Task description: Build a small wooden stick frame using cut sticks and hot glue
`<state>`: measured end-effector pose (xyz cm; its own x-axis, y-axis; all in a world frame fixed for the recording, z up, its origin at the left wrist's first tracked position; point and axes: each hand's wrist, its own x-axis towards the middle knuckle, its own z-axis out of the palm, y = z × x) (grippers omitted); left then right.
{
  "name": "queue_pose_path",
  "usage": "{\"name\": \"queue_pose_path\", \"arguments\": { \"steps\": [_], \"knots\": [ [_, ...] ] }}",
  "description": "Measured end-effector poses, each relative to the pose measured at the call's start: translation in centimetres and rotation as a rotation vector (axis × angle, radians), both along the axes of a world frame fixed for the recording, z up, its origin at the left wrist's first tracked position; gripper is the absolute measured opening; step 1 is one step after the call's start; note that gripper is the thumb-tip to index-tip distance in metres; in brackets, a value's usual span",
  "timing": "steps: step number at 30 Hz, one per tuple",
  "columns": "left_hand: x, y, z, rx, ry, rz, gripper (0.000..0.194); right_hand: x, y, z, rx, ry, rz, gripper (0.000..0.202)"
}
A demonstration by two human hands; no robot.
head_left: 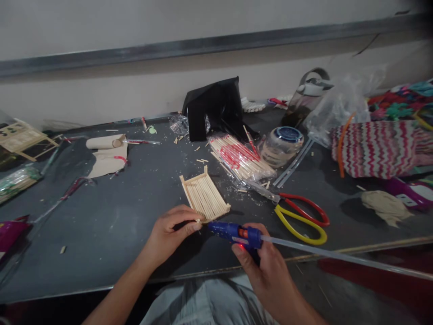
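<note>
A small tray-like piece made of pale wooden sticks [208, 194] lies on the dark table, with short posts standing at its corners. My left hand [176, 228] is closed in a pinch at its near left corner, where a pale stick end shows at the fingertips. In my right hand [260, 253] is a blue hot glue gun [232, 231], its red light glowing. Its nozzle points left and meets or nearly meets that corner; the exact contact is hidden. A long clear glue stick [338, 256] runs out of the gun's back to the right.
Scissors [301, 219] with red and yellow handles lie right of the tray piece. Behind are a bag of sticks [240, 158], a jar [282, 145], a bottle [306, 97] and a black case [216, 108]. A zigzag-patterned pouch [375, 149] lies right; brown paper [108, 155] lies left.
</note>
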<state>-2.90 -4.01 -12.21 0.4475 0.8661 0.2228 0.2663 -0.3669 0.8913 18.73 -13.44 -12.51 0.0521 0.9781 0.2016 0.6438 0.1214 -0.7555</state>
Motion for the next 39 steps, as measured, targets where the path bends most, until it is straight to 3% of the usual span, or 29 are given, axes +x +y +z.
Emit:
{"name": "queue_pose_path", "arguments": {
  "steps": [39],
  "knots": [
    [0.05,0.04,0.21,0.02,0.011,0.014,0.013,-0.23,-0.58,0.03,0.046,-0.033,0.002,0.018]
  ]
}}
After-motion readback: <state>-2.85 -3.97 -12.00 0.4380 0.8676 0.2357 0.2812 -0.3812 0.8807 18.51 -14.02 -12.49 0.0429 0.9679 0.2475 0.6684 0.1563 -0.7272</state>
